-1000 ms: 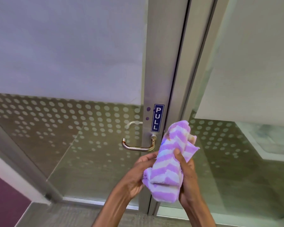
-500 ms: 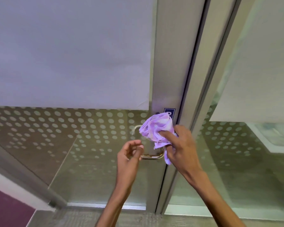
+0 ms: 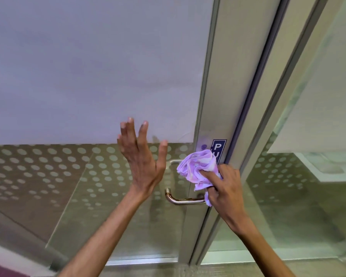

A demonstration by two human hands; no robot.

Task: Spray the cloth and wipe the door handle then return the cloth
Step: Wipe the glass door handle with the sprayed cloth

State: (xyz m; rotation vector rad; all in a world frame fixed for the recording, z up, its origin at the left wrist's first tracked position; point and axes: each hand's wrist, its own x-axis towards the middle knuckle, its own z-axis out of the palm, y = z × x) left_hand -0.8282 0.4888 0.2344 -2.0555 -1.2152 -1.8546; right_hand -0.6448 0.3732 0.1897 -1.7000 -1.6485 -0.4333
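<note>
A purple and white striped cloth (image 3: 197, 167) is bunched in my right hand (image 3: 224, 184), pressed against the metal door frame just above the base of the lever handle. The steel door handle (image 3: 183, 200) sticks out leftward below the cloth, with brownish staining at its bent end; its right end is hidden by the cloth and my fingers. My left hand (image 3: 142, 156) is raised with fingers spread, flat towards the frosted glass to the left of the handle, holding nothing. No spray bottle is in sight.
A blue PULL sign (image 3: 219, 148) on the aluminium door stile (image 3: 218, 76) is partly covered by the cloth. The glass door (image 3: 78, 76) has frosted film above and a dotted band below. A fixed glass panel (image 3: 308, 176) stands to the right.
My left hand left the handle's end and rose, opening against the glass. My right hand keeps the bunched cloth at the handle's base, having brought it there from in front of the door.
</note>
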